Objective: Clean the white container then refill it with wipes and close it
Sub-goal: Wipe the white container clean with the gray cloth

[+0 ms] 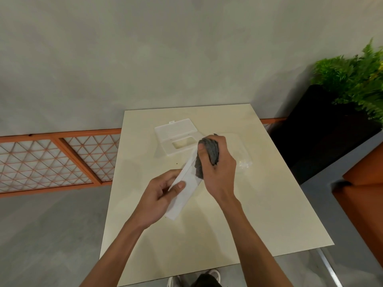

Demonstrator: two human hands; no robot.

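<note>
While the left hand (pixel 163 195) grips the white container (pixel 183 189) tilted above the table's (pixel 259 204) middle, the right hand (pixel 217 168) squeezes a grey cloth (pixel 207 154), rubbing inside. Its lid (pixel 176 137) waits near the far edge.

no text readable anywhere, white container (pixel 179 201) unmarked, its lid (pixel 175 131) at 12 o'clock blank, clear packet (pixel 244 162) at 2 o'clock, print illegible

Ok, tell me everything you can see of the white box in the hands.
The white box is a long rectangular tub, plain and plastic-looking, open with no lid on it. It is held tilted above the table. The left hand grips its near end; the right hand presses a grey cloth into its far end.
</note>
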